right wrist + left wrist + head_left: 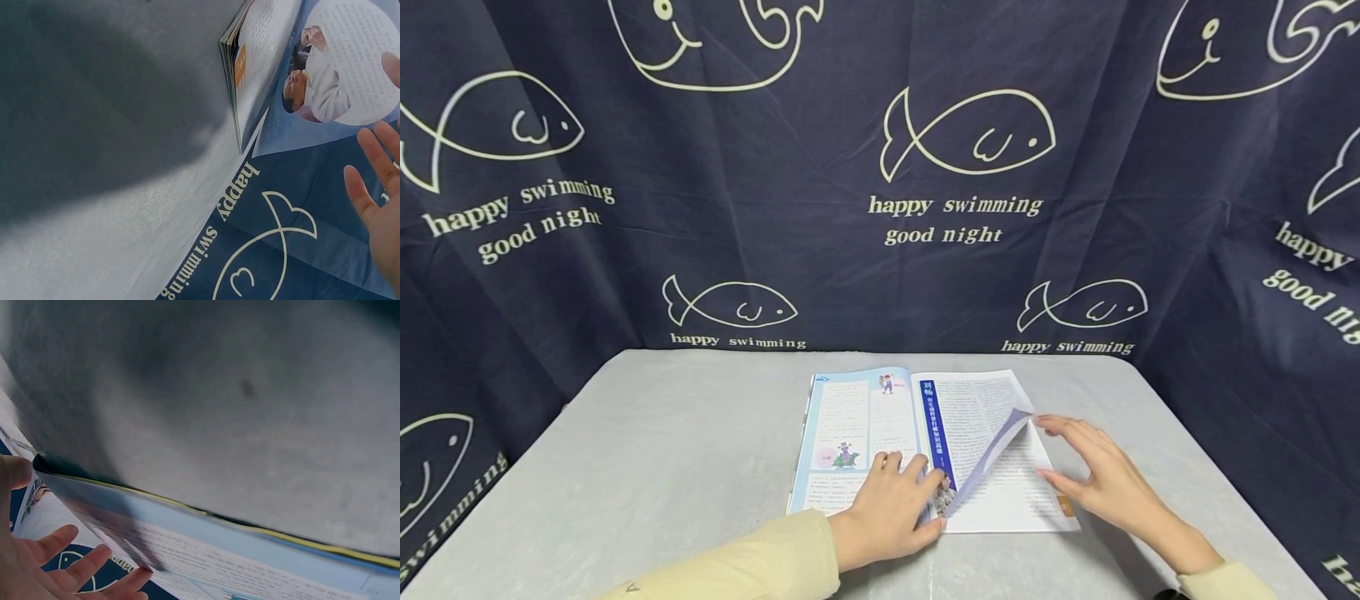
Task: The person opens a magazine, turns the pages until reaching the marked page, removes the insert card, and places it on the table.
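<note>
A magazine (842, 408) lies spread on the table, blue-bordered columns on its left page and a dark blue title strip on its right side. My left hand (891, 510) rests across the inner part of the left page near the fold, fingers spread; the left wrist view shows the hand (37, 565) beside the lower edge. One right-hand leaf (990, 454) is raised and curls leftward, its bluish back showing a photo in the right wrist view. Beside its outer corner is my right hand (1108, 479), fingertips at the paper, thumb apart, no pinch visible.
A grey cloth covers the table (647, 467). Dark blue curtains (820, 167) with fish drawings and lettering stand behind it and on both sides. An orange tab mark (1065, 505) shows at the magazine's lower right edge.
</note>
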`<state>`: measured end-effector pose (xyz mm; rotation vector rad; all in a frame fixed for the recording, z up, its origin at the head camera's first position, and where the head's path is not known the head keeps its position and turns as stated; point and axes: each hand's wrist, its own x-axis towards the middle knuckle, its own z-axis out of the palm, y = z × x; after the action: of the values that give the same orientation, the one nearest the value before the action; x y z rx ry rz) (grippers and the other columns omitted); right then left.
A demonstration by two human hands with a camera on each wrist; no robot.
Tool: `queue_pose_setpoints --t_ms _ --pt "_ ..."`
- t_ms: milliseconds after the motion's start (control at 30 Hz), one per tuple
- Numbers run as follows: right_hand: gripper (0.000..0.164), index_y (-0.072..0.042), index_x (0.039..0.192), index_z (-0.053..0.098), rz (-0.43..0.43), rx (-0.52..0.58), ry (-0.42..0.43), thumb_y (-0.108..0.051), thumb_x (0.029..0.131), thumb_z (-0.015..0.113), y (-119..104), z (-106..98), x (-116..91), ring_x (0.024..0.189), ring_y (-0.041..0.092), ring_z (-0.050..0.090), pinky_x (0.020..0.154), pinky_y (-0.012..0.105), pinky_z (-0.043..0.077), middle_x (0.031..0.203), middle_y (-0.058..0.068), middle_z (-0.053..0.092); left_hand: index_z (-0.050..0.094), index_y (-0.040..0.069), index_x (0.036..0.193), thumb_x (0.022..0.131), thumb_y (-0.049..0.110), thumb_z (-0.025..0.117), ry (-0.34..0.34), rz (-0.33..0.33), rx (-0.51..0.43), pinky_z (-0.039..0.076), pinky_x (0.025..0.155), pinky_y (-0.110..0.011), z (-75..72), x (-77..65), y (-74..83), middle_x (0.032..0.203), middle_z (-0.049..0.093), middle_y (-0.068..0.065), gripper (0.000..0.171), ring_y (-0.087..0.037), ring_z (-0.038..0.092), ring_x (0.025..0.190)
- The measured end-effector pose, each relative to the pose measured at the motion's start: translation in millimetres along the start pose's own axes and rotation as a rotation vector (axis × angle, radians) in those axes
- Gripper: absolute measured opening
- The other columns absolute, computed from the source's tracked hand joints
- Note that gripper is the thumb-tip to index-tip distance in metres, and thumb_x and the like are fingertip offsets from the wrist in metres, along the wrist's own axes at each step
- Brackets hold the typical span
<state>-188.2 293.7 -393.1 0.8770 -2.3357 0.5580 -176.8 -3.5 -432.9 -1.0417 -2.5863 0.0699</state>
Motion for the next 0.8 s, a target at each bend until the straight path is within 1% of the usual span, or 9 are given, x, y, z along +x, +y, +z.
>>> queue_pose_setpoints --t_ms 100,200,267,400,567,667,800 --pt "0.065 -0.008 0.117 0.059 -0.029 -0.012 -0.007 -0.014 0.056 0.082 0 1 -1 0.110 0.004 0.049 0.090 0.014 0.029 0.115 0.001 0.061 0.051 0.022 0.122 0.084 0.057 0.047 0.001 -0.005 -0.010 0.041 0.080 -0.041 -1.2 -0.2 -0.7 0.113 0.056 -0.003 0.052 -0.026 0.057 0.093" --pt "0.065 -0.009 0.117 0.059 -0.053 -0.024 -0.019 -0.015 0.056 0.082 -1 2 -2 0.108 0.004 0.050 0.087 0.018 0.032 0.114 0.000 0.061 0.049 0.021 0.123 0.083 0.057 0.049 -0.001 -0.016 -0.025 0.041 0.080 -0.040 -2.8 -0.7 -1.5 0.116 0.055 -0.003 0.054 -0.025 0.057 0.094" --pt "0.064 -0.011 0.116 0.059 -0.055 -0.025 -0.032 -0.016 0.057 0.082 -1 3 -3 0.106 0.004 0.050 0.085 0.020 0.033 0.113 -0.001 0.061 0.047 0.020 0.125 0.082 0.058 0.050 0.000 -0.023 -0.035 0.042 0.080 -0.040 -3.7 -1.0 -2.2 0.118 0.055 -0.004 0.057 -0.026 0.057 0.095" --pt "0.063 -0.012 0.115 0.059 -0.060 -0.018 -0.059 -0.017 0.057 0.082 -2 6 -5 0.103 0.006 0.052 0.084 0.020 0.032 0.111 -0.002 0.062 0.043 0.018 0.129 0.080 0.059 0.053 0.008 -0.034 -0.050 0.043 0.081 -0.040 -4.2 -1.3 -3.3 0.121 0.055 -0.006 0.065 -0.026 0.058 0.097" --pt "0.062 -0.013 0.114 0.060 -0.051 -0.032 -0.125 -0.022 0.056 0.082 -3 10 -10 0.102 0.007 0.053 0.084 0.020 0.032 0.108 -0.004 0.062 0.039 0.017 0.134 0.079 0.060 0.054 0.012 -0.049 -0.048 0.043 0.081 -0.039 -4.1 -1.9 -3.8 0.125 0.052 -0.008 0.071 -0.026 0.057 0.099" --pt "0.063 -0.014 0.113 0.060 -0.041 -0.048 -0.171 -0.026 0.056 0.082 -4 12 -13 0.102 0.008 0.054 0.085 0.021 0.033 0.109 -0.005 0.061 0.035 0.016 0.137 0.078 0.059 0.055 0.022 -0.061 -0.061 0.042 0.080 -0.039 -3.6 -2.1 -3.5 0.129 0.048 -0.009 0.076 -0.026 0.056 0.101" --pt "0.063 -0.015 0.113 0.060 -0.041 -0.059 -0.210 -0.028 0.056 0.082 -5 14 -16 0.102 0.008 0.054 0.084 0.022 0.034 0.110 -0.007 0.061 0.028 0.015 0.142 0.076 0.058 0.059 0.040 -0.071 -0.088 0.042 0.083 -0.039 -3.1 -2.1 -3.3 0.135 0.041 -0.012 0.084 -0.026 0.053 0.106"
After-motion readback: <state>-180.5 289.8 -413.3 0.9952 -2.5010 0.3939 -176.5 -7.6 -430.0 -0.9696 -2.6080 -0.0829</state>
